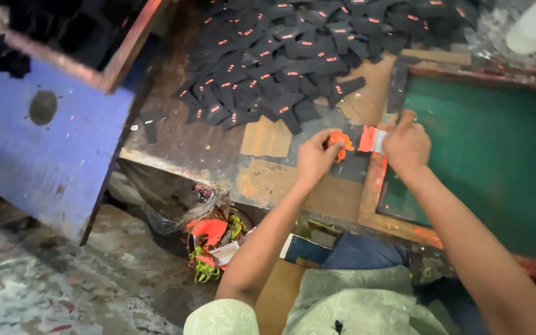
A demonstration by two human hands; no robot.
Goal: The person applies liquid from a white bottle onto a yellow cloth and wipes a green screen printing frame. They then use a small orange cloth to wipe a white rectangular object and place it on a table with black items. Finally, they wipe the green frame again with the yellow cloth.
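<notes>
Now the left hand (316,156) is up on the worn brown tabletop (187,142), fingers pinched tight around a crumpled orange-stained rag (341,144), which pokes out just to the right of the fingertips. Right beside it, the right hand (407,146) has its fingers closed on a small flat scraper with an orange-smeared blade (371,139), the blade sticking out to the left, nearly meeting the rag. Under the right hand sits the wooden-framed printing screen with green mesh (485,155), its near rail streaked with orange ink. Beyond both hands, a big heap of small black fabric labels with orange marks (280,62) sprawls over the tabletop. Down below the left forearm, a bucket of orange and green scraps (215,242) rests on the floor.
</notes>
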